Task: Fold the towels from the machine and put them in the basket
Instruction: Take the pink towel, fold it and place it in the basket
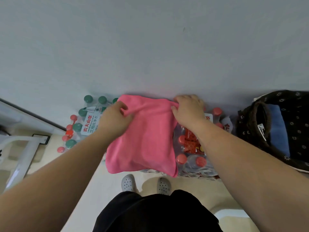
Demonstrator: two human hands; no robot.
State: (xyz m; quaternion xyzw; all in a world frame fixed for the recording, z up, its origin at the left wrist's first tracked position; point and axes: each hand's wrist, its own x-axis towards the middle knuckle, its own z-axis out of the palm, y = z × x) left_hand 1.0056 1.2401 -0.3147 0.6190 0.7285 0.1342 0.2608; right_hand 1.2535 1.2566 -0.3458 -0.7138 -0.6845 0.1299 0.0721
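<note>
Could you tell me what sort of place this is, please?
Probably a household storage or laundry corner: shrink-wrapped packs of water bottles standing against a plain grey wall, and a dark floral fabric basket holding blue cloth.

Shrink-wrapped water bottle packs (87,124) against wall (150,39); grey clogs (127,182) on floor (103,190).

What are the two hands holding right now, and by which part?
The pink towel, by its far edge: the left hand pinches a fold near the left corner, the right hand grips the right corner.
</note>
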